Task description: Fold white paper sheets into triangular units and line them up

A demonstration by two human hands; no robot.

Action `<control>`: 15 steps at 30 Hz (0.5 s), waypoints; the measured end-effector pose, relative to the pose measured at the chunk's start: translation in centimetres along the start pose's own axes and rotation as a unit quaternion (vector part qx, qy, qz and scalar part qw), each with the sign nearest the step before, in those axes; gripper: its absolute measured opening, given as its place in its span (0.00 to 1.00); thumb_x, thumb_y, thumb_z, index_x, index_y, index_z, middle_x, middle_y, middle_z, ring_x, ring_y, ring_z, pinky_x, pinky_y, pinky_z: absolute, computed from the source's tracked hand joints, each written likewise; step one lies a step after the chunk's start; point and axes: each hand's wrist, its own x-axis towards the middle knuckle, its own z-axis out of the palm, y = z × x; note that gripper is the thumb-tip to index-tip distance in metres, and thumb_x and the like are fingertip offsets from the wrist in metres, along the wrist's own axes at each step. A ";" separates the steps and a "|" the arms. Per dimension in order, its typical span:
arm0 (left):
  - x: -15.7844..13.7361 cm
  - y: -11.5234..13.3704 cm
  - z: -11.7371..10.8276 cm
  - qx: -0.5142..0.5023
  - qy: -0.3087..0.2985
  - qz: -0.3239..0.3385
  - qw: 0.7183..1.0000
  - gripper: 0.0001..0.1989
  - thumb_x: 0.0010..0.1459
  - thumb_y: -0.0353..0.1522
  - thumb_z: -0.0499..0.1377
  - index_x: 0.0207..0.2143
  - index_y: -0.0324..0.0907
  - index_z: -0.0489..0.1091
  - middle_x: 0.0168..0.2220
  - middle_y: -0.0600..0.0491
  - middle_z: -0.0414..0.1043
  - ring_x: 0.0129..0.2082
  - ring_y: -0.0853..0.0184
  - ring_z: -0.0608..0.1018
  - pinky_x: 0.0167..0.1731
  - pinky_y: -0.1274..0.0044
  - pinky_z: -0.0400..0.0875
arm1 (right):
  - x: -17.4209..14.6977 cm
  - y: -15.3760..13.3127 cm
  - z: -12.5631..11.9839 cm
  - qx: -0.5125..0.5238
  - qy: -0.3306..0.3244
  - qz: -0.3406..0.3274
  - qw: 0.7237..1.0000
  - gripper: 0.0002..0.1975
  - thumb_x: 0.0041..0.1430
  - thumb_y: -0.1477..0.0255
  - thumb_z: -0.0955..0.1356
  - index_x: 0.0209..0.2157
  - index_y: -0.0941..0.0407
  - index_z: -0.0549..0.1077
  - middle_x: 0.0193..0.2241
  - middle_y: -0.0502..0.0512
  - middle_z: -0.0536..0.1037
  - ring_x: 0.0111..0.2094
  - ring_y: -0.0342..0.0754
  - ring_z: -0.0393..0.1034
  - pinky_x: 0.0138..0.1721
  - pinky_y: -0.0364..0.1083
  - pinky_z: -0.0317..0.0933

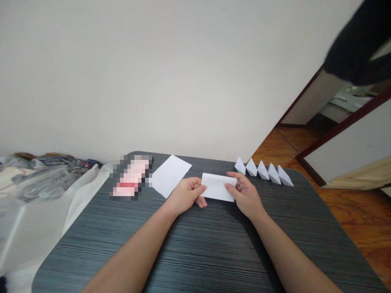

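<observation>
A folded white sheet of paper point(217, 188) is held up between both hands over the dark table. My left hand point(187, 193) pinches its left edge, thumb on the front and fingers behind. On the other side, my right hand point(246, 194) grips the right edge with the thumb pressed on its face. The paper is a wide rectangle with a straight fold along its top. Behind my left hand lies a stack of white paper point(171, 175). Beyond my right hand stands a row of several folded white paper pieces point(263, 171), pointed at the top.
The dark wood-grain table point(207, 252) meets a pale wall point(183, 81) at its far side. A pixelated pinkish object point(131, 177) lies at the table's left. Clear plastic-covered items point(51, 183) are left of the table. A wooden floor point(351, 211) shows at right.
</observation>
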 end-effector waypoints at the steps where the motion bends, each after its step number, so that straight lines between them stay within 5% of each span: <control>1: 0.0 0.0 0.0 0.007 0.005 0.003 1.000 0.14 0.56 0.39 0.55 0.35 0.36 0.66 0.19 0.51 0.72 0.17 0.71 0.74 0.19 0.80 0.69 | 0.0 0.0 0.0 -0.006 -0.002 0.000 1.000 0.20 0.54 0.66 0.67 0.48 0.54 0.65 0.32 0.53 0.74 0.30 0.47 0.68 0.30 0.45 0.62; 4: 0.1 0.0 0.0 0.029 0.026 0.016 0.999 0.14 0.56 0.39 0.54 0.35 0.36 0.66 0.18 0.52 0.72 0.16 0.71 0.72 0.19 0.81 0.67 | -0.1 -0.1 -0.1 -0.055 0.006 -0.013 0.998 0.20 0.55 0.65 0.66 0.49 0.54 0.65 0.33 0.55 0.75 0.32 0.49 0.69 0.32 0.47 0.63; 8: 0.0 -0.2 -0.1 0.070 0.023 0.029 0.997 0.13 0.57 0.39 0.52 0.33 0.37 0.65 0.18 0.53 0.70 0.16 0.72 0.72 0.18 0.81 0.66 | -0.3 -1.0 -0.5 -0.178 0.037 -0.110 0.977 0.17 0.57 0.68 0.64 0.49 0.54 0.67 0.42 0.58 0.74 0.41 0.53 0.67 0.42 0.52 0.61; 11: -0.3 -0.3 0.0 0.113 -0.003 0.023 0.993 0.13 0.58 0.39 0.52 0.30 0.38 0.64 0.17 0.55 0.69 0.16 0.71 0.72 0.17 0.81 0.65 | -0.4 -1.8 -0.7 -0.248 -0.016 -0.165 0.954 0.16 0.57 0.70 0.64 0.49 0.53 0.68 0.44 0.58 0.74 0.43 0.53 0.67 0.47 0.53 0.58; 15: -0.7 0.1 0.1 0.138 -0.035 0.016 0.990 0.12 0.58 0.39 0.50 0.31 0.39 0.65 0.17 0.56 0.69 0.17 0.70 0.72 0.18 0.81 0.66 | -0.3 -2.2 -0.7 -0.263 -0.134 -0.139 0.945 0.14 0.58 0.69 0.64 0.46 0.53 0.70 0.42 0.56 0.75 0.42 0.52 0.69 0.43 0.50 0.60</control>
